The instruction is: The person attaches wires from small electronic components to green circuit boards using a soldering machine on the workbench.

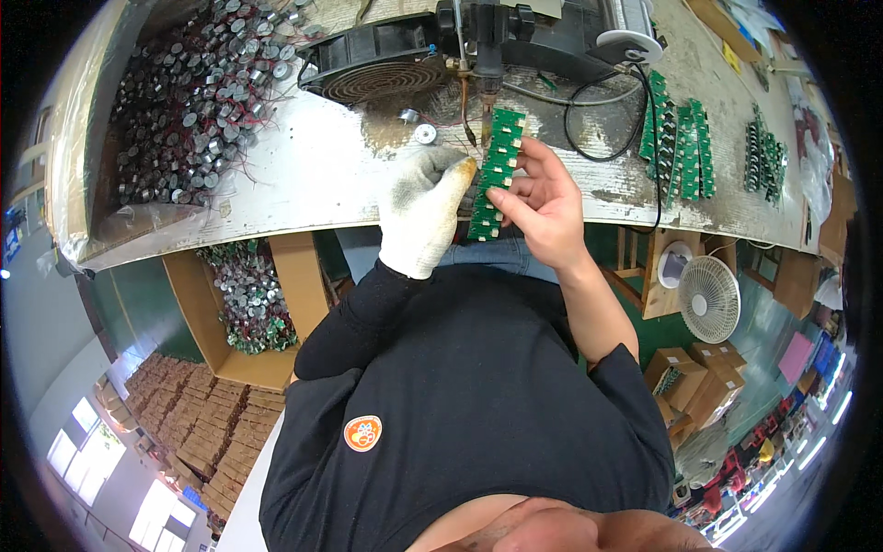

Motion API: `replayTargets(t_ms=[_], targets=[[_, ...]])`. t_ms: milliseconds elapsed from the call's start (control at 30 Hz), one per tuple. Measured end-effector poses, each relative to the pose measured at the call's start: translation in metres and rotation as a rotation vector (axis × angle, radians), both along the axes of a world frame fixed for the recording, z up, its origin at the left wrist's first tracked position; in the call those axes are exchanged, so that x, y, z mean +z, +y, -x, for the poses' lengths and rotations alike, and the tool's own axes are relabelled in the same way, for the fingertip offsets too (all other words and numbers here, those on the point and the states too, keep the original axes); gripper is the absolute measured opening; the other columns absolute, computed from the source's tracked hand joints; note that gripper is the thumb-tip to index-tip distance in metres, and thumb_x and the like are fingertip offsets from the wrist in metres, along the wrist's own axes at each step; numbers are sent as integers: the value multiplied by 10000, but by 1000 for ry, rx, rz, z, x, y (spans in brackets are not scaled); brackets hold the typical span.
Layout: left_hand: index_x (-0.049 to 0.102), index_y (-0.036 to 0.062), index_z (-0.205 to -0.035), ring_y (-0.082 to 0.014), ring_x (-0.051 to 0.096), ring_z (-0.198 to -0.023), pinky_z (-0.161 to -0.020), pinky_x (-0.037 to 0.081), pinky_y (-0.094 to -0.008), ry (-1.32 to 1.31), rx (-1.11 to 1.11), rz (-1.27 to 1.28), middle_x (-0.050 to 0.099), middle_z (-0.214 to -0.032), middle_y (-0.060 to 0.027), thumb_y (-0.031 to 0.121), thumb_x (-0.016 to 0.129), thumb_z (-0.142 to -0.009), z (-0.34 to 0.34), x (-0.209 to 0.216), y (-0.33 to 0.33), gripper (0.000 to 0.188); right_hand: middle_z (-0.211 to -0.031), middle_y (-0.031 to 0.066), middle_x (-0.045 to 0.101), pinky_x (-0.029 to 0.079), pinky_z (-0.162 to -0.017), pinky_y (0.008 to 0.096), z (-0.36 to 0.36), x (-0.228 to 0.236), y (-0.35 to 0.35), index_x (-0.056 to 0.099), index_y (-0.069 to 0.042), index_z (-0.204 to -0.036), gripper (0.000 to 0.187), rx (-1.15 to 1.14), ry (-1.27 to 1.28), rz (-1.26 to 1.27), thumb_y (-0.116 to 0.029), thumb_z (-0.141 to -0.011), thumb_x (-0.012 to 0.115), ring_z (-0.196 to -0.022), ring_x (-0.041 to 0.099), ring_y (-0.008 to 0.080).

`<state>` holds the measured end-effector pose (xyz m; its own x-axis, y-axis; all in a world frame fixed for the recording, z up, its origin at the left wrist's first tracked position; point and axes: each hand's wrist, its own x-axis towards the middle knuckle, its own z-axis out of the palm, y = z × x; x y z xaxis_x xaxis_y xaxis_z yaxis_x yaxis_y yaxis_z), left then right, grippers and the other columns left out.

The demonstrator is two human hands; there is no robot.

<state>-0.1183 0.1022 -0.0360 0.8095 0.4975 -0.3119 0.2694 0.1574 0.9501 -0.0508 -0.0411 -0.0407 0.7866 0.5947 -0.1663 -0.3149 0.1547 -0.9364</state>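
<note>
Green circuit-board strip above the near edge of the counter, between both hands. The bare right hand grips its right side; the gloved left hand curls beside its left, any grip indiscernible.

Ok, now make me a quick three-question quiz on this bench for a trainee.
1. Which hand wears the white glove?
2. True or false: the bare right hand grips the strip of green circuit boards.
3. Where on the worktop is the big pile of small round metal parts? A, at the left; B, in the middle; C, at the far right.

Key: 1. The left hand. 2. True. 3. A.
</note>
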Motion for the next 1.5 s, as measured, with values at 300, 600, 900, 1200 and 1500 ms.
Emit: replayTargets(t_ms=[300,600,900,1200,1500], targets=[[642,-56,-981,-126,607,-752,-675,485,-263,35,66,120,654,-848,-84,108,627,-866,0,12,-1,201,-1056,105,555,475,-544,204,2,-4,-2,381,10,-1307,556,6,24,-33,77,-816,634,-707,588,89],[637,-47,-997,-126,598,-800,-712,470,-258,-4,-5,-211,655,-894,-97,114,658,-853,2,10,3,217,-1032,91,554,467,-526,203,3,-3,-1,400,17,-1292,533,41,94,-35,57,-818,641,-690,590,87],[640,-41,-956,-143,589,-772,-694,461,-279,-130,-161,-431,631,-840,-99,109,630,-866,6,-5,16,175,-1034,96,556,471,-531,202,1,0,-2,400,28,-1292,532,50,110,-21,54,-818,639,-693,590,87],[639,-20,-952,-100,595,-770,-689,478,-248,56,-253,165,646,-845,-51,124,609,-862,-2,14,27,172,-1046,94,556,466,-599,199,4,-3,-3,407,22,-1295,549,50,89,-23,89,-802,639,-712,568,72],[639,1,-943,-104,595,-748,-662,481,-243,84,-256,252,647,-848,-44,136,567,-863,-7,13,29,172,-1051,93,557,474,-583,196,2,0,-1,405,21,-1301,547,35,79,-46,90,-808,631,-710,570,75]])
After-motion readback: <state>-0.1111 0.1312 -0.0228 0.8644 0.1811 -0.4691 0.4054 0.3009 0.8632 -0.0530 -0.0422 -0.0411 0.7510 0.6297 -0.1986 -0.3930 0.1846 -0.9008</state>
